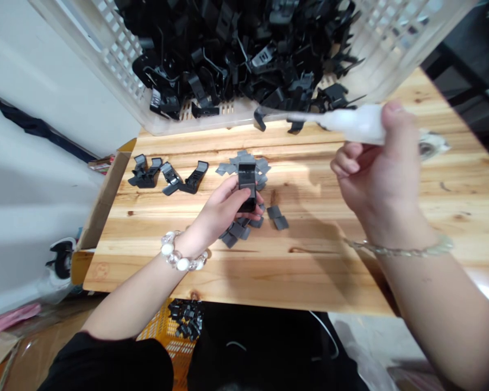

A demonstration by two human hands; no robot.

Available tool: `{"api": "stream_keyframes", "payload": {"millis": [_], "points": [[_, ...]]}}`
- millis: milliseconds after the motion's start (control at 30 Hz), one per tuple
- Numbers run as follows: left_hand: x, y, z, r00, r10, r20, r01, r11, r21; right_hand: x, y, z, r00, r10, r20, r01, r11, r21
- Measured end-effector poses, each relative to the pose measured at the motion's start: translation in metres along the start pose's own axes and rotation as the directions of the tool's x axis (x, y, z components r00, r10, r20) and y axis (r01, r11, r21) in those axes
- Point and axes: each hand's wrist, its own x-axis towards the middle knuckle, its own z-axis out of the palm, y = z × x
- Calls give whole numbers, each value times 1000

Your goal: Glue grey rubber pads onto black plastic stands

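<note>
My left hand (228, 203) grips a black plastic bracket (247, 187) above the middle of the wooden table (309, 271), the thumb pressed on its face. Raised on the right, my right hand (385, 157) is closed around a small white squeeze bottle (356, 124). The bottle lies sideways, its thin nozzle pointing left, a little blurred. Beneath and around the left hand are small grey square pads (238, 231), piled loosely. Two more grey pads (277, 217) lie just right of that pile. Several similar black brackets (193, 176) rest on the table to the left.
A white perforated crate (195, 127) heaped with black parts (228, 54) stands along the table's far side. Below the near edge, a yellow basket (169, 347) holds more dark parts. A cardboard box (106, 206) stands by the left edge, close to a white wall (36, 146).
</note>
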Motion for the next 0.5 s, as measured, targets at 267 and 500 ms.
{"api": "stream_keyframes", "payload": {"millis": [267,500], "points": [[-1,-1,-1,999,25,45,-28,996,84,-12,-1,0,890,330,314,-304,944,-131],[-3,-1,1,997,-63,40,55,981,185,-30,11,4,782,410,469,-227,889,-399]]}}
